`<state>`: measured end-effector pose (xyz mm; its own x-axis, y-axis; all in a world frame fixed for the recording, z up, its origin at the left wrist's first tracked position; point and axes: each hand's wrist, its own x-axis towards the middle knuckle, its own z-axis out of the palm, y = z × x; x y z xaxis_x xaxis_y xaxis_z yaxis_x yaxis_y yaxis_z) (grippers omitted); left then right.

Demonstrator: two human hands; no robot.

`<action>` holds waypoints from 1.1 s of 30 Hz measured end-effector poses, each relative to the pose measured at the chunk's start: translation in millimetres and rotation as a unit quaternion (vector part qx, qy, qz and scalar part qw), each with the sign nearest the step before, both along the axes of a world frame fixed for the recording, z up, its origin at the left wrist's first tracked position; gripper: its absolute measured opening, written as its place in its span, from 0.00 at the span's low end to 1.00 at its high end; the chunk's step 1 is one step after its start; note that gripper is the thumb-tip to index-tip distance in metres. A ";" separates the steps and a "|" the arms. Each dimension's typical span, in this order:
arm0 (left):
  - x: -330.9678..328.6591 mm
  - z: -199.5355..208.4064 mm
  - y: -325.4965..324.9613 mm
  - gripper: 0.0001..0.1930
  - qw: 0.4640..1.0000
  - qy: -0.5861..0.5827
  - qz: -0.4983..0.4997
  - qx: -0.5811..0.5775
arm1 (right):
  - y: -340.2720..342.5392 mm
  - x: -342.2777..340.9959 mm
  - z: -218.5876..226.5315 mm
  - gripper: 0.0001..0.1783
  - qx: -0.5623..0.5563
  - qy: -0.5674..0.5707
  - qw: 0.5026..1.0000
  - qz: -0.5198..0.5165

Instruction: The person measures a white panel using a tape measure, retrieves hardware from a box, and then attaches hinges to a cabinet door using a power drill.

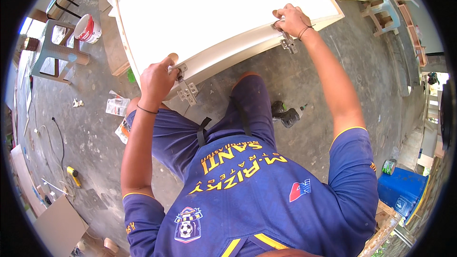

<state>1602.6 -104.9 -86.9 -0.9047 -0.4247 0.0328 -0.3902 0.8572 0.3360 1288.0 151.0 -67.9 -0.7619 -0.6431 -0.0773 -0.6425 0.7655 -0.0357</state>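
Note:
A white panel-like cabinet piece (204, 19) lies in front of me, its near edge toward my legs. At the left of that edge, my left hand (158, 81) is closed on a metal cabinet hinge (187, 93), whose plate hangs over the edge. A tan round recess (173, 57) shows beside the thumb. Farther right, my right hand (294, 20) pinches a second metal hinge (288, 44) at the same edge. Another brownish recess lies by its fingertips, partly hidden. The fingers cover part of each hinge.
A dark cordless drill (287, 115) lies on the floor by my right leg. To the left stand a plastic stool (59, 52) and a white-and-red bucket (88, 29). A yellow-handled tool (73, 175) and cables lie lower left. A blue bin (402, 190) stands at right.

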 end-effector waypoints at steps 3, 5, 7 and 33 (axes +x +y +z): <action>4.6 3.0 -1.7 0.09 1.000 0.010 -0.007 0.000 | -7.4 -0.5 -1.6 0.15 0.014 -0.002 1.000 0.014; -1.3 5.8 0.8 0.09 1.000 0.017 -0.016 0.015 | -4.7 -2.7 -2.5 0.16 0.032 0.006 0.999 0.015; -2.8 9.5 0.8 0.09 0.999 0.014 -0.018 0.022 | 0.1 -2.9 -2.4 0.15 0.015 0.006 1.000 0.026; 12.2 34.9 22.4 0.10 0.922 0.216 0.081 0.310 | 89.3 48.0 23.3 0.15 -0.466 0.045 0.881 -0.063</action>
<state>1614.8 -82.5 -52.0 -0.7870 -0.6119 0.0794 -0.2123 0.3894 0.8963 1336.0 240.3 -44.6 -0.8074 -0.3052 0.5049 -0.5874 0.4957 -0.6397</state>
